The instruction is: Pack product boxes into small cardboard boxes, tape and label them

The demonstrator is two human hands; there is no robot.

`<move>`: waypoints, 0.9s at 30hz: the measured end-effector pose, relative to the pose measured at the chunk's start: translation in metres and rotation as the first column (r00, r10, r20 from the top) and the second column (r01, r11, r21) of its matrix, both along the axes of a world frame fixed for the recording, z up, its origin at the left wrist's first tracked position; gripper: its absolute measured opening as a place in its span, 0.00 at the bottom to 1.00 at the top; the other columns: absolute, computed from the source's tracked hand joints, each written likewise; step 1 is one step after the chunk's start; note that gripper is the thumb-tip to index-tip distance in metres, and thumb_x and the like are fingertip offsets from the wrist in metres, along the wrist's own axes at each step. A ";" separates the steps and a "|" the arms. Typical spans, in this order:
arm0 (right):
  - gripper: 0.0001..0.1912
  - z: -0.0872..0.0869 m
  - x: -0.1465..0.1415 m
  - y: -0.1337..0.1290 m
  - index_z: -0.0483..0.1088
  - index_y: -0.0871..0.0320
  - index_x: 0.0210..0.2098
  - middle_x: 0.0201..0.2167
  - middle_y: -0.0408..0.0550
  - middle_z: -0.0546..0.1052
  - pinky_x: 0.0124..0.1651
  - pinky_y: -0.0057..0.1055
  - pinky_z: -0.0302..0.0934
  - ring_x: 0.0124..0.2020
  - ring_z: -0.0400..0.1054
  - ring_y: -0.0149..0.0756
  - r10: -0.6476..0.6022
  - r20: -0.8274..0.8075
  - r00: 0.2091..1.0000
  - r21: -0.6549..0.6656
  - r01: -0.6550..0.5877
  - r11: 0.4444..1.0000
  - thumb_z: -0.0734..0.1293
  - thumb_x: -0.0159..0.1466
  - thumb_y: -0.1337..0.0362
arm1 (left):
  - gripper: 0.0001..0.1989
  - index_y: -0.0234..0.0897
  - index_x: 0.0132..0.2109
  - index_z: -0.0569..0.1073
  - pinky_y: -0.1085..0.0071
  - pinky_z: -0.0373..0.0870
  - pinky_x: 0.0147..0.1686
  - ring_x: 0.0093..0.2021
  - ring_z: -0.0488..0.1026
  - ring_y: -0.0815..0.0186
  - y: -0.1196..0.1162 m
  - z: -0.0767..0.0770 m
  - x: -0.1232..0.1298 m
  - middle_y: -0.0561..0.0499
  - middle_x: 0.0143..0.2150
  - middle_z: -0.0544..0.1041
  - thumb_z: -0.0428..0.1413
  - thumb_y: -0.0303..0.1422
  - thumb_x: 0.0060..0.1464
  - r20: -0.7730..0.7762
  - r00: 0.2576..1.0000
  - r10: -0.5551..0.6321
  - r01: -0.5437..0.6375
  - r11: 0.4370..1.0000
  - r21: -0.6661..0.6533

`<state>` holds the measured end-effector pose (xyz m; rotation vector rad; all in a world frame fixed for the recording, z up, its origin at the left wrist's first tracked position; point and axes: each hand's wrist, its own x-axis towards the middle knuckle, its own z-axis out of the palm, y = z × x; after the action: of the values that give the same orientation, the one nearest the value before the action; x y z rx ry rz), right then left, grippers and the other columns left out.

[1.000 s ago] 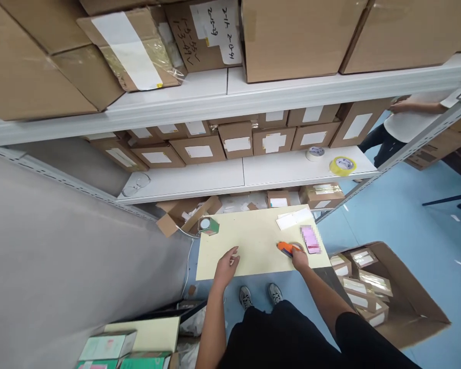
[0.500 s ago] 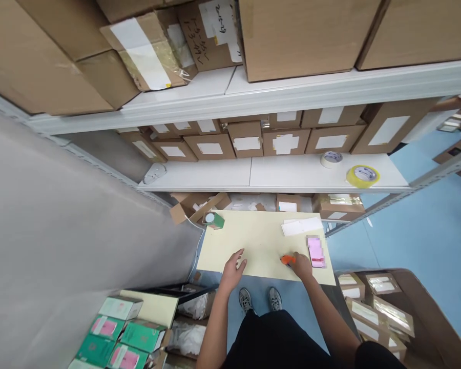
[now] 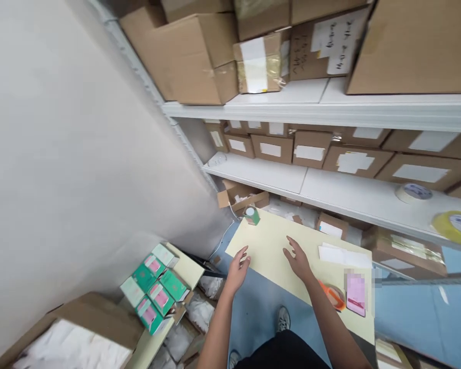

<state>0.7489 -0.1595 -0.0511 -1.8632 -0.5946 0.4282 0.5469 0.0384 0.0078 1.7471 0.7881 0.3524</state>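
Above the near left part of the pale yellow tabletop (image 3: 269,238), my left hand (image 3: 237,269) is empty, its fingers apart. My right hand (image 3: 297,259) hovers over the middle of the top, also empty with spread fingers. Just behind it, partly covered by my right forearm, lies an orange tape dispenser (image 3: 337,297). A phone with a pink screen (image 3: 355,294) rests to the right of the dispenser. White paper slips (image 3: 343,255) lie near the far right edge. At the far left corner stands a small green box (image 3: 252,215).
Green and white boxes with pink panels (image 3: 159,287) are grouped on a low surface at left. Shelving (image 3: 269,174) with labelled cartons rises ahead, holding white tape (image 3: 413,192) and yellow tape (image 3: 457,225). An open carton with white contents (image 3: 72,346) is at lower left.
My right hand has let go of the orange tape dispenser and moved left, opening its fingers. The dispenser now lies near the phone. The view has turned left, showing more boxes there.
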 end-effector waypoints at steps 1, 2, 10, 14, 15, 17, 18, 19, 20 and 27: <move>0.31 0.006 -0.006 0.013 0.63 0.48 0.69 0.70 0.52 0.66 0.63 0.51 0.66 0.66 0.66 0.49 0.033 0.004 0.999 0.023 -0.033 0.999 0.62 0.69 0.46 | 0.30 0.42 0.66 0.70 0.57 0.71 0.60 0.63 0.72 0.54 0.004 0.001 -0.012 0.39 0.69 0.69 0.56 0.51 0.62 0.008 0.999 0.031 -0.031 0.999 -0.005; 0.31 0.012 -0.013 0.025 0.63 0.48 0.69 0.70 0.52 0.66 0.64 0.51 0.65 0.67 0.64 0.49 0.064 0.003 0.998 0.044 -0.064 0.997 0.62 0.69 0.47 | 0.31 0.41 0.67 0.70 0.57 0.70 0.61 0.64 0.72 0.54 0.008 0.002 -0.025 0.39 0.70 0.69 0.56 0.51 0.62 0.015 0.998 0.064 -0.064 0.998 -0.012; 0.32 0.038 -0.120 0.119 0.63 0.48 0.70 0.70 0.53 0.66 0.63 0.52 0.67 0.69 0.63 0.52 0.305 -0.026 0.952 0.119 -0.300 0.947 0.63 0.69 0.48 | 0.35 0.40 0.68 0.68 0.56 0.63 0.68 0.68 0.69 0.55 0.043 0.002 -0.166 0.40 0.71 0.67 0.52 0.55 0.63 0.076 0.934 0.350 -0.346 0.936 -0.060; 0.32 0.045 -0.194 0.156 0.64 0.49 0.69 0.70 0.54 0.66 0.63 0.51 0.67 0.68 0.63 0.52 0.423 -0.011 0.906 0.106 -0.420 0.901 0.63 0.69 0.47 | 0.35 0.40 0.68 0.69 0.57 0.63 0.67 0.69 0.68 0.54 0.049 0.005 -0.245 0.41 0.70 0.68 0.53 0.56 0.62 0.120 0.865 0.487 -0.481 0.873 -0.074; 0.32 0.047 -0.214 0.164 0.64 0.49 0.69 0.69 0.54 0.67 0.63 0.51 0.67 0.68 0.63 0.52 0.455 -0.001 0.891 0.101 -0.452 0.886 0.63 0.69 0.47 | 0.34 0.41 0.67 0.69 0.57 0.64 0.67 0.68 0.68 0.54 0.049 0.007 -0.265 0.41 0.70 0.69 0.53 0.55 0.62 0.133 0.847 0.515 -0.507 0.857 -0.089; 0.32 0.052 -0.255 0.178 0.65 0.49 0.68 0.69 0.53 0.68 0.64 0.51 0.66 0.68 0.63 0.51 0.520 0.025 0.854 0.092 -0.520 0.849 0.64 0.69 0.46 | 0.34 0.41 0.67 0.69 0.57 0.64 0.67 0.68 0.69 0.54 0.049 0.009 -0.305 0.41 0.69 0.70 0.54 0.55 0.62 0.162 0.806 0.570 -0.556 0.822 -0.127; 0.32 0.054 -0.276 0.185 0.65 0.49 0.68 0.69 0.53 0.68 0.64 0.51 0.66 0.68 0.64 0.51 0.549 0.035 0.835 0.087 -0.550 0.830 0.64 0.69 0.46 | 0.34 0.41 0.67 0.69 0.57 0.64 0.67 0.67 0.69 0.54 0.049 0.010 -0.325 0.42 0.68 0.71 0.54 0.54 0.62 0.175 0.783 0.597 -0.579 0.802 -0.143; 0.32 0.056 -0.297 0.191 0.65 0.49 0.68 0.69 0.53 0.68 0.64 0.51 0.66 0.67 0.65 0.51 0.573 0.041 0.818 0.083 -0.575 0.814 0.64 0.69 0.46 | 0.34 0.41 0.67 0.69 0.57 0.64 0.67 0.68 0.69 0.54 0.048 0.009 -0.346 0.42 0.68 0.71 0.54 0.54 0.61 0.188 0.760 0.622 -0.602 0.783 -0.156; 0.32 0.057 -0.319 0.198 0.65 0.50 0.68 0.69 0.54 0.67 0.63 0.51 0.67 0.67 0.65 0.51 0.595 0.045 0.802 0.079 -0.597 0.799 0.63 0.69 0.46 | 0.34 0.41 0.67 0.69 0.57 0.64 0.67 0.68 0.69 0.54 0.048 0.008 -0.368 0.42 0.68 0.72 0.55 0.54 0.61 0.198 0.739 0.644 -0.623 0.765 -0.165; 0.32 0.050 -0.478 0.242 0.64 0.50 0.70 0.69 0.55 0.67 0.61 0.49 0.68 0.67 0.65 0.51 0.762 0.086 0.642 0.062 -0.767 0.639 0.61 0.70 0.48 | 0.37 0.40 0.68 0.67 0.60 0.65 0.66 0.68 0.69 0.54 0.038 -0.006 -0.535 0.41 0.71 0.68 0.53 0.57 0.60 0.205 0.588 0.783 -0.772 0.618 -0.147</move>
<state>0.2706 0.0826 -0.0009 -1.4474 -1.4384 0.8901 0.0117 0.0759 0.0014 1.1746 1.3454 1.1267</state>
